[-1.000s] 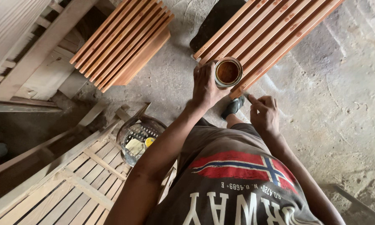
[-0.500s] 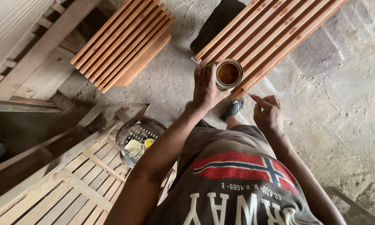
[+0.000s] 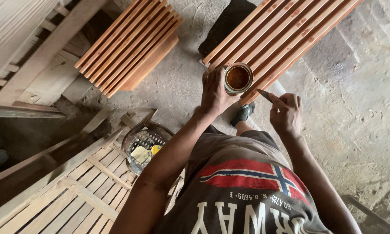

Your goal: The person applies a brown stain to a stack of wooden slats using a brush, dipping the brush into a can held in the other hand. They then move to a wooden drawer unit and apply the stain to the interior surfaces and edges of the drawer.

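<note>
**Tin in one hand, blade in the other, over slatted panels**

Little has moved since the earlier frame: right hand (image 3: 286, 113) has drifted slightly further from the tin, and the left hand's hold looks unchanged.

Left hand (image 3: 215, 92): fingers wrapped around the side of a small round tin (image 3: 238, 78), thumb and fingertips curled on its wall. Tin is upright, open-topped, with brown liquid inside. It sits at the fingertips, over the near end of the long slatted wood panel (image 3: 286, 39).

Right hand: fingers pinched narrow around a thin flat tool (image 3: 264, 95), its pointed tip sticking out past the fingertips toward the tin. Tip is near the tin but apart from it.

Beyond the left-hand fingertips, further out: a dark mat (image 3: 227, 24) under the panel's edge. Out to the left of that hand: a second, shorter slatted panel (image 3: 130, 47) on the concrete floor (image 3: 355, 108). Back toward the left forearm: a round wire basket (image 3: 143, 141) with small yellow bits in it, beside a pale slatted frame (image 3: 82, 190). Below the wrists, one dark shoe (image 3: 242, 115) shows.
</note>
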